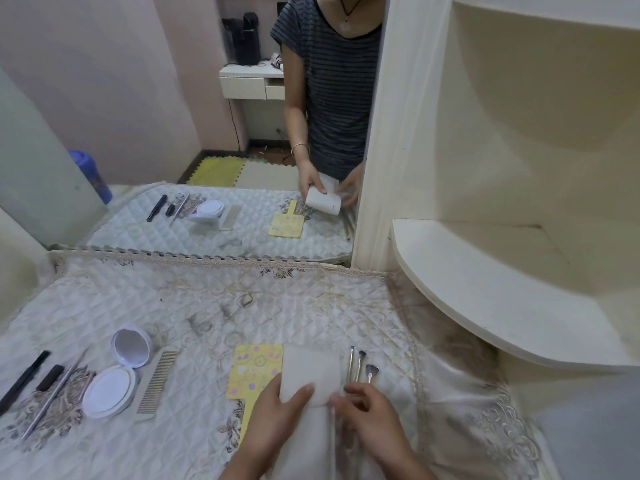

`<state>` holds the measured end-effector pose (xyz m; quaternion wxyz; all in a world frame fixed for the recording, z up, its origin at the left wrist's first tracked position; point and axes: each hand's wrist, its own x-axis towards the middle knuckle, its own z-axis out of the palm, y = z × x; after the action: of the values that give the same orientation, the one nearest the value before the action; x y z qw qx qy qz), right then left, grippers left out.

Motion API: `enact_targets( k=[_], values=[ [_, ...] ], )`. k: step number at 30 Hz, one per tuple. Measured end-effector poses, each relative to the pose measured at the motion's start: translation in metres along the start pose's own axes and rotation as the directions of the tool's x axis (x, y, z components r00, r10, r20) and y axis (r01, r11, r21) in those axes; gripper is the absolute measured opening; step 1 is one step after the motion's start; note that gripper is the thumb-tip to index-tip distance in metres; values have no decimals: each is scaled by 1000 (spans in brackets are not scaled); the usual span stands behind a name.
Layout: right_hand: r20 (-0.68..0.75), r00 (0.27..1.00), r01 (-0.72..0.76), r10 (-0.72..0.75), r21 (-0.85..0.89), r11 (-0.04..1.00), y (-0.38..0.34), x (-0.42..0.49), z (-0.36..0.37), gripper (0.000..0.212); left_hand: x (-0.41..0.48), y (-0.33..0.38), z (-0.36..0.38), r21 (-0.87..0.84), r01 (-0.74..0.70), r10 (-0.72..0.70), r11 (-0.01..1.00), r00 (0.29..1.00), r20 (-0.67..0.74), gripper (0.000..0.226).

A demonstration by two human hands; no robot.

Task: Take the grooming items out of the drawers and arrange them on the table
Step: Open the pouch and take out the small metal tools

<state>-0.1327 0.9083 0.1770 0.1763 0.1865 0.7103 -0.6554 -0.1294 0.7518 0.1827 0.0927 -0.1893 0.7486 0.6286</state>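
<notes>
My left hand (277,407) grips a white pouch (310,372) held just above the quilted table (242,306). My right hand (367,407) is at the pouch's right edge, fingers curled over the handles of three makeup brushes (360,367) that point away from me. A yellow paddle-shaped mirror (254,370) lies partly under the pouch. To the left lie a metal comb (158,381), an open white compact (116,379), a thin metal tool (55,393) and two black pencils (26,377).
A wall mirror (207,133) stands behind the table and reflects a person and the same items. A cream corner shelf (485,289) juts out at the right, above the table's edge. A lace border runs along the table's back and right sides.
</notes>
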Motion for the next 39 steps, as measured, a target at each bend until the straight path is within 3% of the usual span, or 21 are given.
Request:
enact_targets(
  k=[3, 6, 9, 12, 15, 17, 25, 27, 30, 34, 37, 39],
  values=[
    [-210, 974, 33, -83, -229, 973, 12, 9, -13, 28, 13, -5, -11, 84, -17, 24, 996, 996, -86, 60],
    [-236, 964, 11, -120, -418, 909, 14, 17, -21, 28, 31, -20, -12, 209, -71, 80, 975, 996, -37, 73],
    [-208, 972, -8, -112, -503, 864, 17, 24, -17, 42, 45, -40, -10, 479, -285, 316, 830, 949, 16, 81],
    [-232, 967, -27, -103, -497, 867, 16, 28, -6, 51, 48, -62, -13, 685, -336, 416, 646, 908, 53, 84],
    [-237, 965, -22, -116, -510, 860, 14, 34, 4, 48, 40, -77, -10, 729, -492, 496, 476, 835, 239, 82],
    [-211, 969, 3, -132, -519, 855, 10, 37, 9, 42, 37, -83, -6, 767, -506, 474, 395, 827, 302, 85],
    [-159, 983, 13, -94, -445, 895, 13, 48, 19, 23, 42, -84, 9, 822, -414, 496, 392, 847, 190, 97],
    [-186, 977, 18, -108, -431, 902, 16, 49, 18, 29, 41, -80, 13, 839, -401, 524, 368, 835, 169, 92],
    [-213, 968, 29, -136, -442, 897, 19, 47, 14, 33, 33, -71, 16, 857, -438, 608, 273, 769, 199, 75],
    [-272, 948, 51, -165, -381, 923, 24, 44, 1, 31, 27, -69, 25, 830, -555, 655, 55, 647, 390, 58],
    [-257, 941, 102, -222, -410, 906, 25, 41, -12, 12, 28, -73, 32, 839, -544, 639, 18, 652, 409, 61],
    [-205, 932, 154, -300, -526, 837, 28, 41, -14, 34, 27, -77, 33, 847, -532, 640, -11, 646, 415, 59]
  ],
)
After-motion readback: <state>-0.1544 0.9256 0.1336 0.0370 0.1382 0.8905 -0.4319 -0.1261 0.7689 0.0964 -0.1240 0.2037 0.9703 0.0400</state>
